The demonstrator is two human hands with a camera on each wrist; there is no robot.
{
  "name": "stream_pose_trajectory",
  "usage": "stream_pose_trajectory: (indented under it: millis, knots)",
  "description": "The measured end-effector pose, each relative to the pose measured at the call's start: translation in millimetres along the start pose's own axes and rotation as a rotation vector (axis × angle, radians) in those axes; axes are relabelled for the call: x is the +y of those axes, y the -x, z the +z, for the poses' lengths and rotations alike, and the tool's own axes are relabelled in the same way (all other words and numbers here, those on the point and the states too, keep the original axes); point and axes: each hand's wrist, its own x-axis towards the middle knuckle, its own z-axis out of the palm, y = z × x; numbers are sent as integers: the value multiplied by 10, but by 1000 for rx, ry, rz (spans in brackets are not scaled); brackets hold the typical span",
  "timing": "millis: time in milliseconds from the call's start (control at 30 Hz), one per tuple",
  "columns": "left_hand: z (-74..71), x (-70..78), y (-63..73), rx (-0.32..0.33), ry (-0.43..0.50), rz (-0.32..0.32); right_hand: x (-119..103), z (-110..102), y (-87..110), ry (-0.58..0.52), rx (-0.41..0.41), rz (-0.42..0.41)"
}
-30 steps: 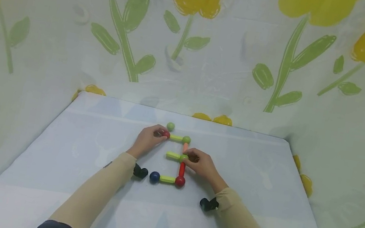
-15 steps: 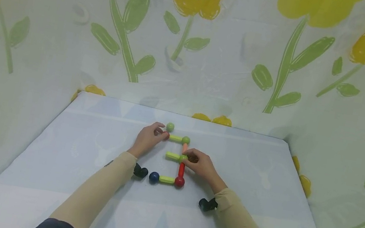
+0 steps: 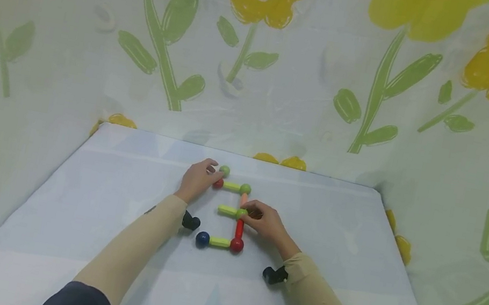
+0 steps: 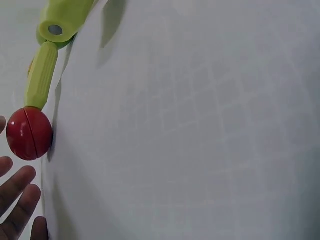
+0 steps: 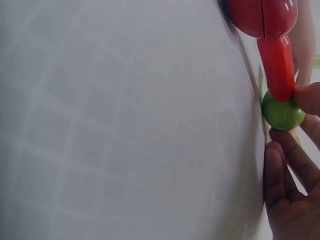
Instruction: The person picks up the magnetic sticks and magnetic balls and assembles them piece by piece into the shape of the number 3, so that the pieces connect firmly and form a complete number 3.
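Sticks and balls form a figure on the table. My left hand [image 3: 197, 181] is beside the red ball [image 3: 217, 184] at its upper left end; in the left wrist view the fingers are spread, apart from that red ball [image 4: 29, 134]. In the head view the left fingertips are close to a loose green ball [image 3: 224, 170]; contact is hard to tell. My right hand [image 3: 267, 222] pinches the middle green ball [image 5: 282, 114], where a red stick [image 3: 239, 229], a yellow-green stick [image 3: 227, 210] and an orange stick [image 3: 244, 199] meet.
Another green ball [image 3: 245, 189] forms the upper right corner. Along the bottom, a red ball [image 3: 236, 245] joins a yellow-green stick [image 3: 220, 242] and a blue ball [image 3: 202, 239]. Flower-print cloth [image 3: 283, 99] stands behind the white table [image 3: 333, 233].
The left fingers have come off the upper red ball and shifted slightly up towards the loose green ball. My right hand keeps its pinch on the middle green ball.
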Motion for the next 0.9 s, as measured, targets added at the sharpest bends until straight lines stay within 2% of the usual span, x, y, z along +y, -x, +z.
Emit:
stream_pose_trajectory:
  millis: [167, 333, 733, 900]
  knots:
    - [54, -3, -83, 18, -37, -27, 18, 19, -1, -1, 1, 2]
    - [108, 38, -114, 43, -99, -4, 15, 9, 10, -4, 3, 3]
    - [148, 104, -128, 92, -104, -5, 15, 6, 15, -3, -3, -13]
    - [174, 117, -149, 88, -98, -10, 34, -5, 13, 9, 1, -32]
